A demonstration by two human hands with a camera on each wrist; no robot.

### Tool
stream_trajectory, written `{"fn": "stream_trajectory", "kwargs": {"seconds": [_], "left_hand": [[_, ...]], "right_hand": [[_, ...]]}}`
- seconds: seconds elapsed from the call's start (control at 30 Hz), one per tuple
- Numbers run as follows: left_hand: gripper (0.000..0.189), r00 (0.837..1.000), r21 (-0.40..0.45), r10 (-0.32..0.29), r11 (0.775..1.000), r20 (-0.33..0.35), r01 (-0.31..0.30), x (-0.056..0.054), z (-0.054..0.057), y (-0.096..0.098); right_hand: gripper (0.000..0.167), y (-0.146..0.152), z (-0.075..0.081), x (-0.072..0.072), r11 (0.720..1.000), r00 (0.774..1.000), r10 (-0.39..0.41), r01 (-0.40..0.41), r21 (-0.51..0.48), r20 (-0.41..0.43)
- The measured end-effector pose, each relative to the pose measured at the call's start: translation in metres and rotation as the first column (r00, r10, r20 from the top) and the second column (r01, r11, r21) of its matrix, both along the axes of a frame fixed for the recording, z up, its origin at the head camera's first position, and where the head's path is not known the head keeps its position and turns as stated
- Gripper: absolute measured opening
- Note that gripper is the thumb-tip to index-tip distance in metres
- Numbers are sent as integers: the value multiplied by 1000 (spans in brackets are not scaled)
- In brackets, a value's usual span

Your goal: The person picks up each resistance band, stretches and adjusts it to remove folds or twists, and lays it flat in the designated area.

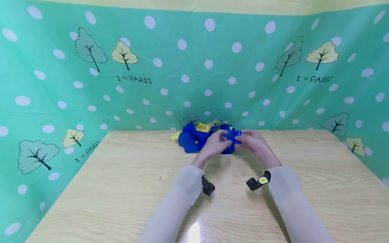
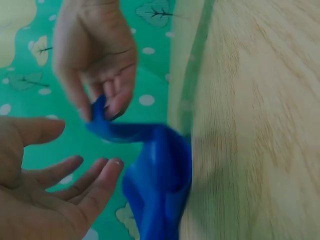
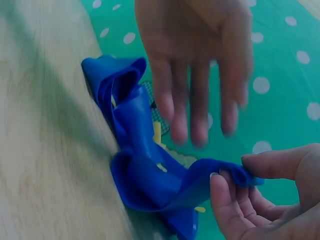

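A wide blue ribbon [image 1: 189, 139] lies in loose loops near the back edge of the table, with yellow strips [image 1: 203, 127] among its folds. My right hand [image 1: 256, 143] pinches one end of the blue ribbon between thumb and fingers; the right wrist view shows that end folded at the fingertips [image 3: 220, 185]. Close by on the left, my left hand [image 1: 216, 144] hovers with fingers spread. In the left wrist view, a gap separates the left hand [image 2: 55, 185] from the raised stretch of blue ribbon [image 2: 160, 165]. Part of the bundle is hidden behind the left hand in the head view.
The wooden table [image 1: 127, 189] ends at a green polka-dot cloth [image 1: 209, 84] with printed trees, hanging directly behind the ribbon. Similar cloth runs along both sides. Black bands with small camera mounts [image 1: 208, 186] are on both wrists.
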State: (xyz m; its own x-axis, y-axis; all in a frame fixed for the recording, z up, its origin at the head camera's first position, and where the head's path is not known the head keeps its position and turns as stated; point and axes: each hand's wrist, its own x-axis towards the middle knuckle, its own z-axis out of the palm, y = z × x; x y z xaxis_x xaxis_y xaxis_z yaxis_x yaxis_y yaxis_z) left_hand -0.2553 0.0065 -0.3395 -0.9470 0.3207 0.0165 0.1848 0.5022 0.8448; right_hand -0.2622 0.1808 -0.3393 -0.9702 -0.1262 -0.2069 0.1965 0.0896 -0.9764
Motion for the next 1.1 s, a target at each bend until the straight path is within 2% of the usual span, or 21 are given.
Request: {"fn": "stream_trajectory", "kwargs": {"seconds": [0.07, 0.13, 0.2, 0.3, 0.37, 0.53, 0.73, 0.83, 0.97, 1.1], "left_hand": [[50, 999, -26, -32, 999, -31, 31, -4, -1, 6], [49, 996, -62, -37, 998, -87, 31, -7, -1, 11], [46, 989, -82, -16, 997, -150, 4, -10, 0, 14], [36, 969, -81, 40, 995, -242, -61, -15, 1, 16], [29, 959, -56, 73, 994, -275, -92, -18, 4, 16], [25, 953, 8, 99, 995, -286, -102, -27, 14, 15], [24, 944, 8, 45, 999, -326, -45, -38, 32, 15], [23, 941, 45, 25, 999, -339, -10, -41, 41, 18], [21, 938, 148, 22, 988, -345, 31, -43, 51, 22], [20, 935, 205, 25, 977, -354, 51, -42, 60, 25]], "right_hand": [[50, -4, 3, 2, 998, 1000, 9, -11, -56, -26], [48, -8, 6, 3, 996, 998, 22, -27, -86, -54], [47, -12, 9, 5, 996, 996, 32, -38, -82, -79], [45, -15, 13, 6, 999, 993, 33, -38, -37, -117], [42, -17, 15, 6, 1000, 989, 24, -24, -1, -146], [42, -17, 12, 4, 991, 969, -10, 44, 130, -248], [54, -17, -2, -3, 985, 945, 28, 29, 168, -325], [44, -19, -12, -7, 974, 925, 25, 63, 219, -380], [27, -20, -23, -12, 950, 891, 13, 130, 283, -453], [23, -21, -31, -15, 934, 875, -9, 180, 308, -485]]}}
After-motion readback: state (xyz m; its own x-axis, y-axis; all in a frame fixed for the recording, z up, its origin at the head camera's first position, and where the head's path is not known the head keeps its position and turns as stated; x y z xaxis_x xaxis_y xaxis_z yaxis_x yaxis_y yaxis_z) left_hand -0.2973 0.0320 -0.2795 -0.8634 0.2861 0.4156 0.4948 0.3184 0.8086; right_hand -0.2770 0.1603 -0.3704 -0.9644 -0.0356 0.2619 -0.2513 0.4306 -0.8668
